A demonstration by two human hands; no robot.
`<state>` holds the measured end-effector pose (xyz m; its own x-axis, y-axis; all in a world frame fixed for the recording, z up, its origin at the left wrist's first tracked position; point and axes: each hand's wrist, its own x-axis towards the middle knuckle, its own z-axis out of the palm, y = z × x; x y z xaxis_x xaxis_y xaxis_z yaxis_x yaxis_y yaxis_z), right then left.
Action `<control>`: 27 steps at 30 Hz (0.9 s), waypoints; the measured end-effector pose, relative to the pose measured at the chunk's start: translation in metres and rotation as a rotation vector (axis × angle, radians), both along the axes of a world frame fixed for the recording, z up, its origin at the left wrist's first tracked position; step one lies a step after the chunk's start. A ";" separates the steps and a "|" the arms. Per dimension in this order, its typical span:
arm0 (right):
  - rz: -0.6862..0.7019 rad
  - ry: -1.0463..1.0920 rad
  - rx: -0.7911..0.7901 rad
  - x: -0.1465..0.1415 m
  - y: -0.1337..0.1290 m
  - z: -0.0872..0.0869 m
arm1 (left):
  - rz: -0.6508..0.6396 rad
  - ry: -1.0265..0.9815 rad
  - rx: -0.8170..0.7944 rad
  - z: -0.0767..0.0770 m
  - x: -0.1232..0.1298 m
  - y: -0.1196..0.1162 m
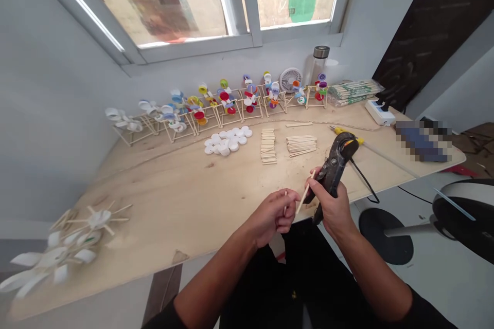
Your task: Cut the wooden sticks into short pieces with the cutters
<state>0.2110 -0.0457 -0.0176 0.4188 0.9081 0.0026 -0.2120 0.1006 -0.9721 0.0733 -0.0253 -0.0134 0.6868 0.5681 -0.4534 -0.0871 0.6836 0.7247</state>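
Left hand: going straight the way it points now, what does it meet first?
The left hand, pinching a small stick, points at the craft stick held with the glue gun in the right hand; that stick looks first in line, though depth is hard to judge here.

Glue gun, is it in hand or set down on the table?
In hand: the right hand grips the black glue gun, holding it up above the plywood tabletop, with its black cord trailing behind.
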 end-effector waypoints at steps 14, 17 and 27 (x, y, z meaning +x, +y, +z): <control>0.021 -0.006 0.048 0.000 -0.035 -0.003 | 0.028 0.162 0.226 0.004 -0.002 -0.041; 0.034 -0.007 0.035 -0.004 -0.036 -0.005 | -0.050 0.175 0.251 0.007 -0.003 -0.040; 0.018 -0.056 0.040 -0.018 -0.030 -0.004 | -0.156 0.168 0.264 0.003 -0.005 -0.031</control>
<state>0.1927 -0.0754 -0.0215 0.4004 0.9143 0.0616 -0.1597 0.1358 -0.9778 0.0678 -0.0559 -0.0101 0.7025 0.5751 -0.4192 0.1390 0.4667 0.8734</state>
